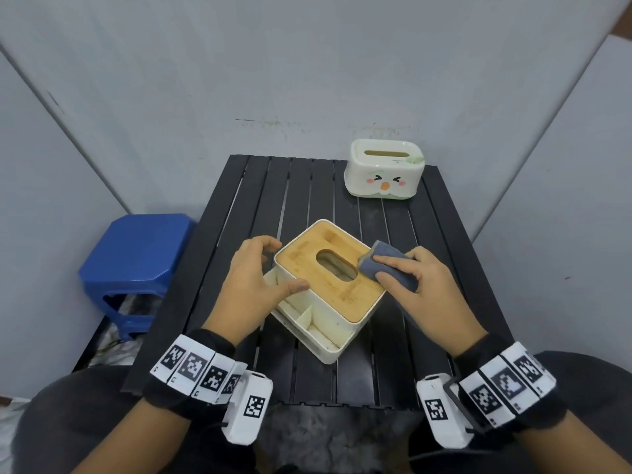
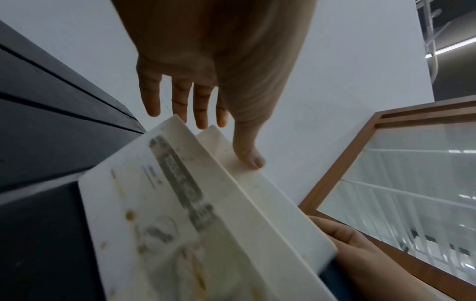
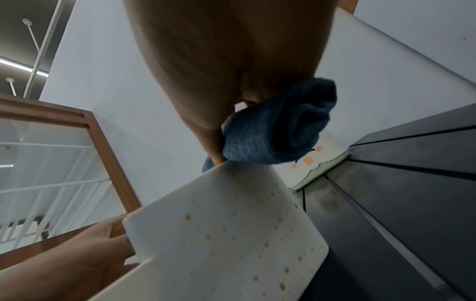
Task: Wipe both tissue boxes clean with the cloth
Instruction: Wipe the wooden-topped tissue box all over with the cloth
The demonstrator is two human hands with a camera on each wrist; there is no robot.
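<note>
A white tissue box with a bamboo lid (image 1: 342,295) stands askew mid-table; its speckled wall (image 3: 231,224) and stained side (image 2: 180,203) fill the wrist views. My left hand (image 1: 285,266) grips its left side, thumb (image 2: 249,158) on the wall and fingers at the far corner. My right hand (image 1: 379,268) pinches a folded blue-grey cloth (image 1: 386,265) and presses it on the lid's right corner; the cloth (image 3: 278,126) bunches under my palm. A second white tissue box with a cartoon face (image 1: 384,172) sits at the far right, partly hidden behind the cloth (image 3: 309,163).
The black slatted table (image 1: 307,186) has bare slats behind and to the right of the near box. A blue plastic stool (image 1: 136,265) stands left of the table. Grey walls close in behind and on both sides. Open side compartments (image 1: 307,319) run along the box's near-left.
</note>
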